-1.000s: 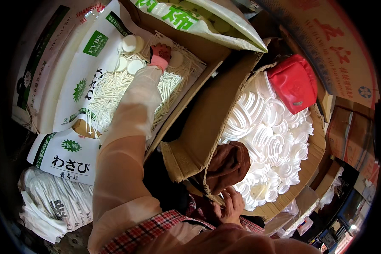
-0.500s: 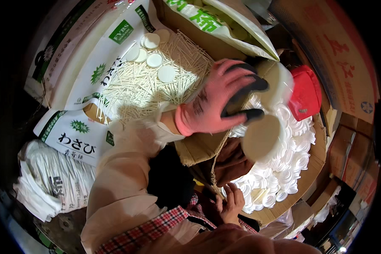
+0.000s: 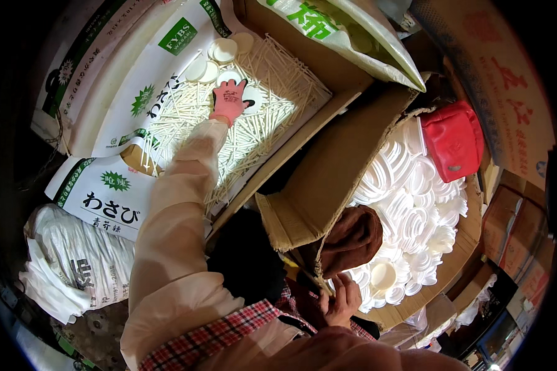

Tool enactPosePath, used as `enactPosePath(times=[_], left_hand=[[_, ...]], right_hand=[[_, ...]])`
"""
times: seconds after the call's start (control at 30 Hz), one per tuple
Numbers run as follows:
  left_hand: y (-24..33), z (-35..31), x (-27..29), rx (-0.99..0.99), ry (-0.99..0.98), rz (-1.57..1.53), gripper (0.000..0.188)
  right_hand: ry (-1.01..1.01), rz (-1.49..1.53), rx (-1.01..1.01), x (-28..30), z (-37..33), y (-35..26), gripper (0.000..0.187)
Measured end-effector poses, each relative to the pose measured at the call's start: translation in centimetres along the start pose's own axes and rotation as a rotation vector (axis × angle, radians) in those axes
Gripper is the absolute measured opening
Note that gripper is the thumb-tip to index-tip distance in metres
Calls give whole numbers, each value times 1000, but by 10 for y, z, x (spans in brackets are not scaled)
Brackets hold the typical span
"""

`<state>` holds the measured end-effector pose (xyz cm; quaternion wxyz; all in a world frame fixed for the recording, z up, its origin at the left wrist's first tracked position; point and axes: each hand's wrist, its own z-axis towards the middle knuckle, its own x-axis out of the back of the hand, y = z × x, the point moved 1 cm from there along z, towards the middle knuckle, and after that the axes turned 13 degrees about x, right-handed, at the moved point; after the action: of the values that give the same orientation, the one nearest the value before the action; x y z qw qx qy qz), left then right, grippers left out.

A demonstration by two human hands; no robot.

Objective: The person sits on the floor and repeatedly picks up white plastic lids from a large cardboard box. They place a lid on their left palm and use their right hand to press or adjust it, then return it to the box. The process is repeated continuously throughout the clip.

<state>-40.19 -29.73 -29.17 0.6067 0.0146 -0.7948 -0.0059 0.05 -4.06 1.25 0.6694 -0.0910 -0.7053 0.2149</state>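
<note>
My left hand (image 3: pixel 230 102), in a pink glove with dark fingertips, reaches with spread fingers over white round discs (image 3: pixel 224 51). These discs lie on a heap of thin white sticks (image 3: pixel 254 145) in an open box lined with a printed white sack (image 3: pixel 120 127). My bare right hand (image 3: pixel 343 301) rests by the near edge of a second carton, its fingers curled; what they hold, if anything, is hidden. That carton contains a pile of white ring-shaped plastic lids (image 3: pixel 408 210). A single cream disc (image 3: pixel 384 275) lies on the lids near my right hand.
A brown cardboard flap (image 3: pixel 328 179) stands between the two boxes. Brown cloth (image 3: pixel 353 241) and a red pouch (image 3: pixel 455 142) lie at the lid carton. Behind stands an open sack with green print (image 3: pixel 353 37); a white bundle (image 3: pixel 83 260) sits at left, cartons (image 3: pixel 510 222) at right.
My left hand has moved from above the lid carton back to the discs on the left. Blurred discs beside it are no longer in the air; a cream disc now lies on the lids.
</note>
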Motion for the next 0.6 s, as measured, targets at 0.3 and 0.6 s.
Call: enactPosePath(times=[0.3,0.6], left_hand=[[-35,-16,-27,89,-87,-355,48],[-10,-44,6,107,-179,5,66]], right_hand=[[18,-23,3,-1,1,-1,36],[24,-20,11,0,4,-1,36]])
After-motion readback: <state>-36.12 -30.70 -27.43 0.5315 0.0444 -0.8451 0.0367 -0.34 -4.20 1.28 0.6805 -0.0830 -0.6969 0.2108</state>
